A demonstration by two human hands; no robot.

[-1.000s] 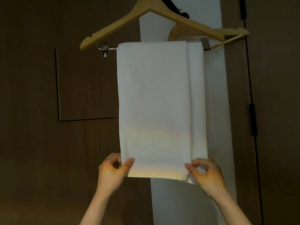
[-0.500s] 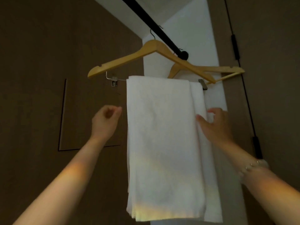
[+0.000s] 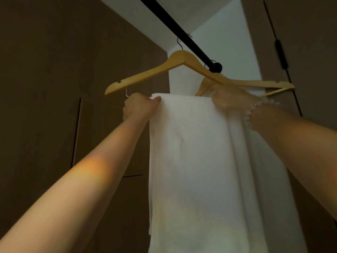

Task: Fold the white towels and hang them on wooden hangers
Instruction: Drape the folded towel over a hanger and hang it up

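A folded white towel (image 3: 189, 161) hangs over the lower bar of a wooden hanger (image 3: 164, 70), which hooks on a black rail (image 3: 175, 28). My left hand (image 3: 138, 108) grips the towel's top left corner at the bar. My right hand (image 3: 229, 99), blurred, holds the towel's top right edge, with a bead bracelet on the wrist. A second wooden hanger (image 3: 262, 84) hangs just behind the first, partly hidden. Another white fabric layer (image 3: 264, 170) hangs behind the towel on the right.
Dark brown wardrobe panels (image 3: 54, 88) stand on the left and a dark door (image 3: 310, 52) with a black fitting on the right. A white wall (image 3: 218, 52) and ceiling lie behind the rail.
Both hands rose from the towel's lower edge, past its sides, to its top edge at the hanger bar. The camera tilted upward.
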